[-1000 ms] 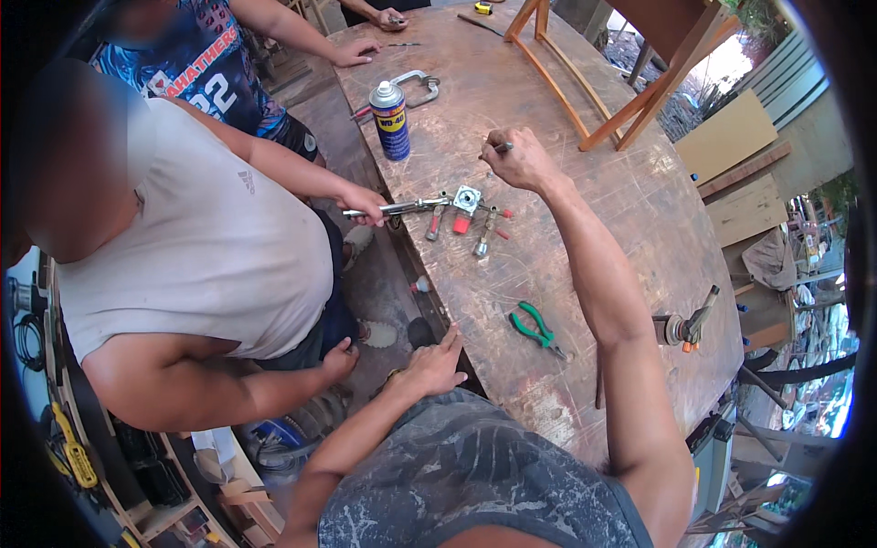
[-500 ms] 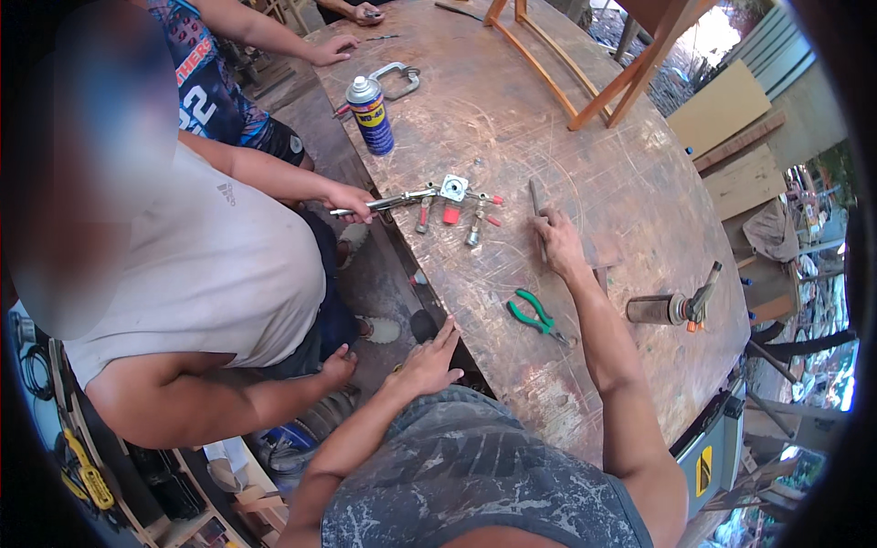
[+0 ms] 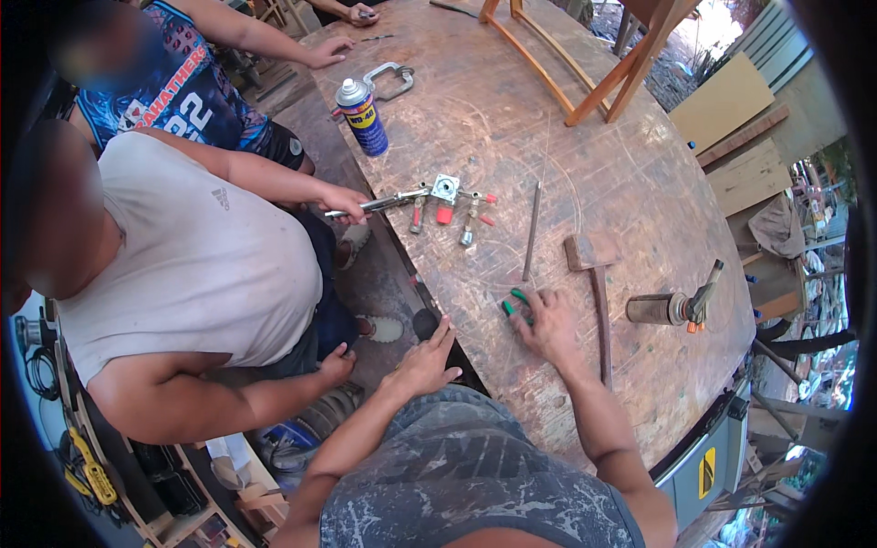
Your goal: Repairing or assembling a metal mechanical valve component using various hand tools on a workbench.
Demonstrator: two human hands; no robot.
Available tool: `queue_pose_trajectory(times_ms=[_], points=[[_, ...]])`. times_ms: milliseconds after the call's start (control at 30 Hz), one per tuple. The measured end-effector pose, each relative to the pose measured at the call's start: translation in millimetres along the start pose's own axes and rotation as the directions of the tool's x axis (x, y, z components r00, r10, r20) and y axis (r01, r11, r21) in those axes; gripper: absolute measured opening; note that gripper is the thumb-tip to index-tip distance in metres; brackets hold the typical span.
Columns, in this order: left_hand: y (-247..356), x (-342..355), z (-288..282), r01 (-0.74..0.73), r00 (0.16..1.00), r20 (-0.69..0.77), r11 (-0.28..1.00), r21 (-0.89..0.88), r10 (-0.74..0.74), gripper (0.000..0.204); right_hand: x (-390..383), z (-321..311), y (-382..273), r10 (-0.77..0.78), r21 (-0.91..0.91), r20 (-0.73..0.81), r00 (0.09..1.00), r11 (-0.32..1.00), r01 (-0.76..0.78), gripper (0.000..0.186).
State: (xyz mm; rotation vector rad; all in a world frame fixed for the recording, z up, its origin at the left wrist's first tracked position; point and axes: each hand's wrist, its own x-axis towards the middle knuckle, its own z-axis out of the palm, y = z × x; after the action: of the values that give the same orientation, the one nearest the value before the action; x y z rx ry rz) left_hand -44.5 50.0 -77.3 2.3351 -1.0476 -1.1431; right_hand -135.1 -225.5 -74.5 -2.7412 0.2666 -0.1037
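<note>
My right hand (image 3: 551, 329) is over a pair of green-handled pliers (image 3: 513, 307) on the table, its fingers and thumb closed about the handles. The hand hides the pliers' jaws. At the table's near left edge my left hand (image 3: 425, 365) rests with its fingers stretched out, holding nothing. Ahead of my right hand lies a thin metal rod (image 3: 533, 230). To its right is a hammer (image 3: 598, 297) with a long handle. Farther left, a metal valve fitting (image 3: 445, 189) with red parts lies near the edge, and a co-worker's hand (image 3: 345, 205) holds locking pliers (image 3: 382, 203) against it.
A blue spray can (image 3: 364, 119) stands beside a metal clamp (image 3: 391, 80). On the right lies a torch with a gas canister (image 3: 656, 309). A wooden frame (image 3: 585, 91) stands at the far side. Co-workers stand along the left of the worn wooden table (image 3: 512, 384).
My right hand has let go of the metal rod and come back toward me onto the green-handled pliers. The hammer is now uncovered. My left hand stays at the table edge.
</note>
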Motion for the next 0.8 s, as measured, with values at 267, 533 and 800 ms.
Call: queue_pose_trajectory(times_ms=[267,533,800], points=[[10,-2,-2,-0.003,0.999,-0.037,1.000,0.019,0.004,0.081,-19,24,7,0.086,0.037,0.009,0.996,0.996,-0.086,0.053],[47,2,-18,-0.277,0.907,-0.397,0.911,-0.305,0.142,0.065,-21,-12,-25,0.118,0.695,0.047,0.992,0.709,-0.117,0.025],[71,2,-51,-0.559,0.731,-0.644,0.739,-0.375,0.226,0.036,-32,-30,-80,-0.066,0.837,0.019,0.998,0.547,0.020,0.036]])
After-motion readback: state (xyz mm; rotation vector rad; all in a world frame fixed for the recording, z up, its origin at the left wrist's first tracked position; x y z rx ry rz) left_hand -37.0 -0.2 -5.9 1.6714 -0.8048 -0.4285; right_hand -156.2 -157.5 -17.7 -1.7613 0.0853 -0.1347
